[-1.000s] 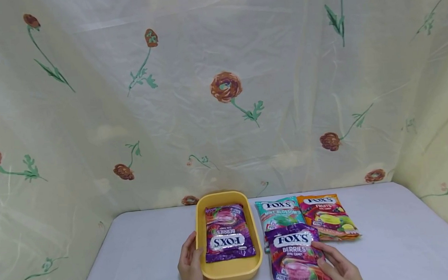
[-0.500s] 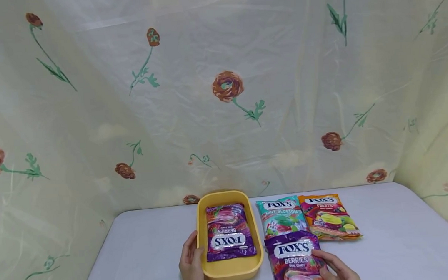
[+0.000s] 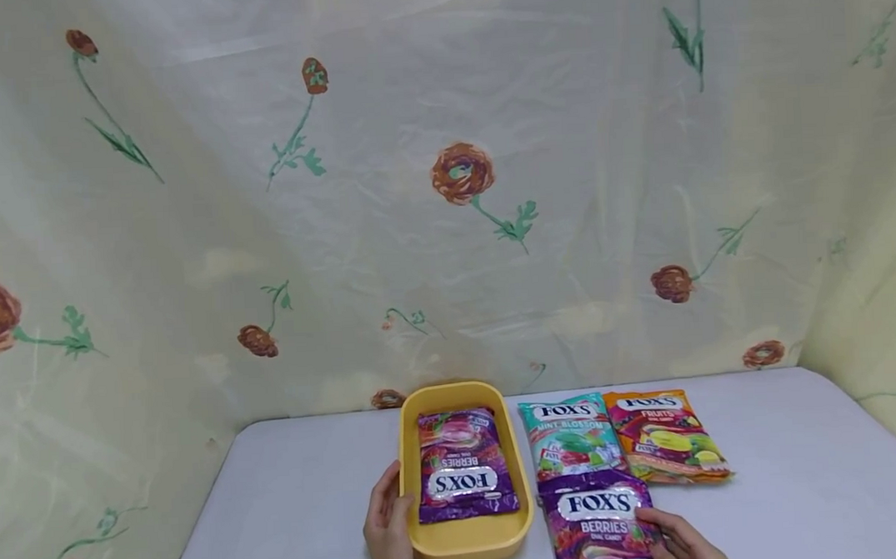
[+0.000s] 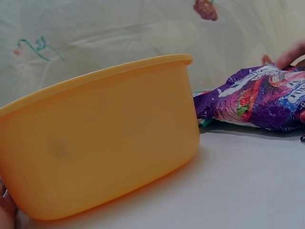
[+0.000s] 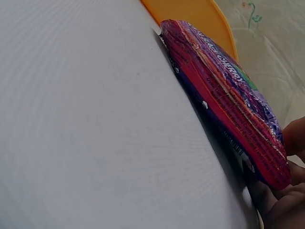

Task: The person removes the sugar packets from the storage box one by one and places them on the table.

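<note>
My left hand (image 3: 390, 528) grips the left side of a yellow plastic container (image 3: 471, 554), thumb at the rim and fingers along the outer wall. Inside the container lies a purple Fox's Berries candy bag (image 3: 463, 454), its print upside down. My right hand (image 3: 685, 540) holds a second purple Berries candy bag (image 3: 601, 527) by its right edge. In the right wrist view the thumb and fingers pinch a corner of this candy bag (image 5: 228, 95), close over the table. Its lower end is cut off in the head view.
A teal Mint Blossom candy bag (image 3: 571, 432) lies behind the held bag, which overlaps its lower edge. Beside it on the right is an orange Fruits candy bag (image 3: 668, 437). A white cloth covers the table (image 3: 300, 503); a flowered curtain (image 3: 356, 233) hangs behind.
The right hand has drawn the second Berries bag toward the table's near side, uncovering more of the Mint Blossom bag. My left hand keeps its place on the container. The view has shifted slightly.
</note>
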Tool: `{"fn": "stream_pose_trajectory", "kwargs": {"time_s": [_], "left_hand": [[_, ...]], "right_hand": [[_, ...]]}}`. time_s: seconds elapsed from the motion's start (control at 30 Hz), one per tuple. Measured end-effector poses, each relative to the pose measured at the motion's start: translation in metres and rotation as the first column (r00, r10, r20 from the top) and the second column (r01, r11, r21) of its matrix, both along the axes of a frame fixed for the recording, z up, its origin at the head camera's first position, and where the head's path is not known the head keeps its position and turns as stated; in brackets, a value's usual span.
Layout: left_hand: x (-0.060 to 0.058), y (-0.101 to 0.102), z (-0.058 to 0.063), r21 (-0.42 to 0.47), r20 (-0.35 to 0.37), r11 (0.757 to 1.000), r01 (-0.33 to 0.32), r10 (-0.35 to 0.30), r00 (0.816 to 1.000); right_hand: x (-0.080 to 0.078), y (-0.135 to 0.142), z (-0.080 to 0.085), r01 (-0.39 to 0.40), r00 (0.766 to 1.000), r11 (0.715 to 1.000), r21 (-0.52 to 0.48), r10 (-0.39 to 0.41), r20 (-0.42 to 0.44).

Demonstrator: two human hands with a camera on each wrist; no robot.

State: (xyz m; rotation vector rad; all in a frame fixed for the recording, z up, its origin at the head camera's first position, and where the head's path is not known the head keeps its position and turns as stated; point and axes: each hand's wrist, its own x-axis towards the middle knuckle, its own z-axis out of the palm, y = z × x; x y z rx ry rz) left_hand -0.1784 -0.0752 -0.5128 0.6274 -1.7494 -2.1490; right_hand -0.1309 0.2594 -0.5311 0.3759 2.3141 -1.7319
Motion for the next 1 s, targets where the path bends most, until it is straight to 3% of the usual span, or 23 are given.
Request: {"fn": "stream_pose_trajectory", "kwargs": {"time_s": [0.2,0.4,0.5,0.77,0.9,1.0], "left_hand": [[-0.001,0.0,-0.001,0.006,-0.006,1.0,0.001,-0.001,1.0],[0.001,0.0,-0.001,-0.008,0.014,1.0,-0.007,0.007,1.0],[0.002,-0.001,-0.001,-0.006,0.019,1.0,-0.004,0.004,1.0],[0.007,-0.001,-0.001,0.009,0.016,1.0,0.008,-0.008,1.0],[0.007,0.0,-0.001,0.027,-0.007,1.0,0.006,-0.006,1.0],[0.005,-0.001,0.001,0.036,-0.036,0.999,0.007,-0.005,0.999]], "right_hand": [[0.003,0.0,-0.007,-0.032,0.996,0.997,0.068,0.038,-0.076],[0.006,-0.001,-0.01,-0.085,0.972,0.978,0.19,0.123,-0.198],[0.004,0.001,-0.008,-0.121,0.971,0.971,0.205,0.158,-0.177],[0.008,-0.002,-0.021,-0.016,0.974,0.967,0.254,0.072,-0.213],[0.007,0.001,-0.019,-0.025,0.976,0.969,0.244,0.077,-0.204],[0.007,0.002,-0.019,0.017,0.967,0.974,0.225,0.042,-0.251]]}}
